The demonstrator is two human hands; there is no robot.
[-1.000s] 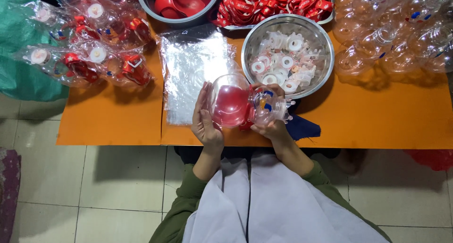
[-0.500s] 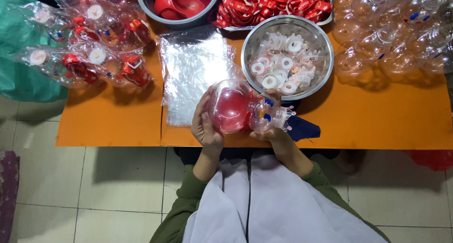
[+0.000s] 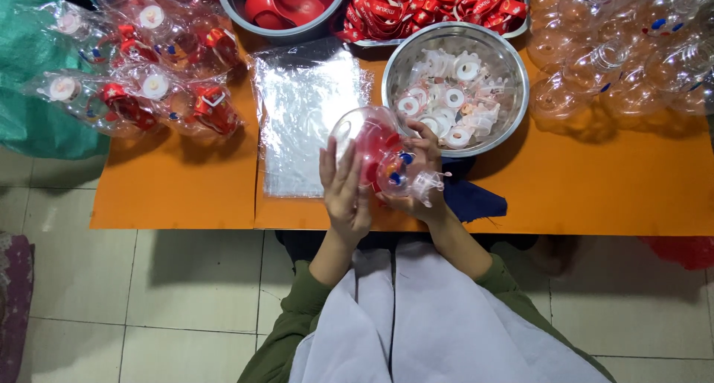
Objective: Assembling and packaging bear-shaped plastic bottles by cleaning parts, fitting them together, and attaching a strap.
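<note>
Both hands hold a clear round plastic bottle [image 3: 370,146] with a red insert and small blue dots, just above the near edge of the orange table [image 3: 595,197]. My left hand [image 3: 343,192] cups its left and lower side, fingers spread upward. My right hand [image 3: 421,176] grips the neck end on the right, where a clear-white ribbed cap [image 3: 430,184] sticks out. The bottle lies tilted on its side.
A steel bowl [image 3: 513,93] of white caps sits just behind the hands. Flat clear plastic bags [image 3: 306,115] lie to the left, bagged finished bottles [image 3: 141,78] at far left, empty clear bottles [image 3: 632,48] at right. Red parts fill a bowl [image 3: 286,4] and tray [image 3: 439,4] at the back.
The bottle has been turned and lifted slightly, its round body now tipped toward the upper left. My left hand's fingers have spread further up along it.
</note>
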